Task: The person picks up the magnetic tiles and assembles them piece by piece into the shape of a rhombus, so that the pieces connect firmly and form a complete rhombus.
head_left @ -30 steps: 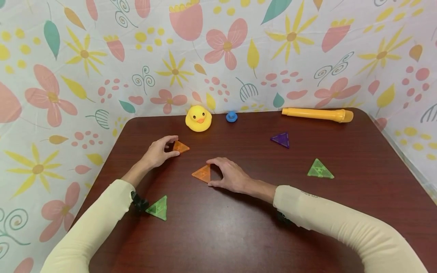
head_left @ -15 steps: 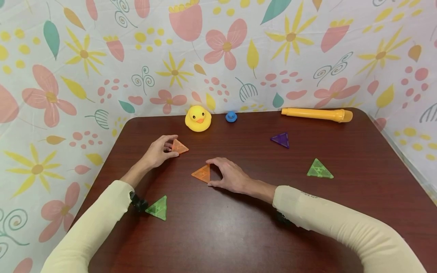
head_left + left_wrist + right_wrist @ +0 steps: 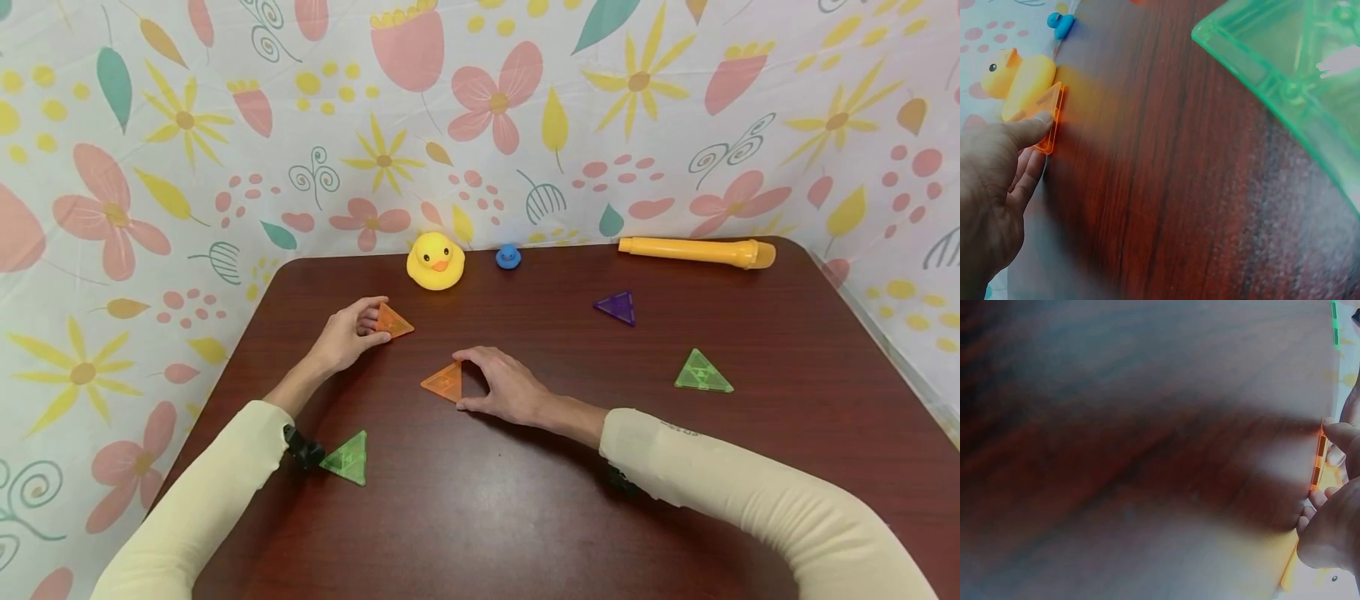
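Note:
In the head view, my left hand (image 3: 343, 336) pinches an orange translucent triangular magnetic tile (image 3: 393, 322) between thumb and fingers, left of centre. The left wrist view shows the thumb on the face of that orange tile (image 3: 1055, 122), which is tilted up with its edge toward the camera. Closer to the middle of the table, my right hand (image 3: 508, 387) spans a second orange triangular tile (image 3: 444, 382), thumb and index finger at two of its corners. In the right wrist view this second tile (image 3: 1319, 459) appears edge-on, low against the table.
A green triangular tile (image 3: 348, 458) lies beside the left wrist's black camera (image 3: 303, 446). To the right are a purple triangular tile (image 3: 618, 307) and another green tile (image 3: 703, 372). Along the back stand a yellow duck (image 3: 436, 262), a small blue duck (image 3: 508, 257) and a yellow toy microphone (image 3: 697, 252).
The orange tile in the left hand has shifted slightly left and turned, showing more of its face. My right hand and its tile have stayed in place.

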`<move>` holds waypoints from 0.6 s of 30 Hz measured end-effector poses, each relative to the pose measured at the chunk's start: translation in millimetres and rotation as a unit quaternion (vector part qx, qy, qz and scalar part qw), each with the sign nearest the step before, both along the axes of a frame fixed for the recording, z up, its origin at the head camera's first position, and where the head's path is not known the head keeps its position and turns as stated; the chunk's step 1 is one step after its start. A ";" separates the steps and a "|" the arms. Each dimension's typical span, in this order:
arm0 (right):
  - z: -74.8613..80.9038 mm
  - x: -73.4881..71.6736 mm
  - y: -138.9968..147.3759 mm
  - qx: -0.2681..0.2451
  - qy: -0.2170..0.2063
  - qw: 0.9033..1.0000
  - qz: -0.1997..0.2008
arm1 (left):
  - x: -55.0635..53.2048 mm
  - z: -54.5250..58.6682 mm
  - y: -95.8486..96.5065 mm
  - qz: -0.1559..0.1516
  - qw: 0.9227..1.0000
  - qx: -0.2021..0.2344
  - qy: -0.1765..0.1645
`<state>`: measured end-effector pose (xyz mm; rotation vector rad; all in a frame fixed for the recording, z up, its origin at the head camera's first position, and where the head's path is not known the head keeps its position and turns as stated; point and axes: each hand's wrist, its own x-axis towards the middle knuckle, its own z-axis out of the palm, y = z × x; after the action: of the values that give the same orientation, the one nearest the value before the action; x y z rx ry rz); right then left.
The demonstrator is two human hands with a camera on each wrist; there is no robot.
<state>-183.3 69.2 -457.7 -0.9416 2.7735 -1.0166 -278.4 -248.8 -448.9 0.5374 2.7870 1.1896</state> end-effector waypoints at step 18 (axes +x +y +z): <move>-1.1 -0.6 0.3 -0.003 0.003 1.000 0.000 | 14.5 4.0 9.7 0.038 0.999 0.033 -0.021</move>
<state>-183.9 69.5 -458.7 -0.9469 2.7778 -1.0252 -264.0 -239.0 -444.9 0.4107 2.7639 1.2973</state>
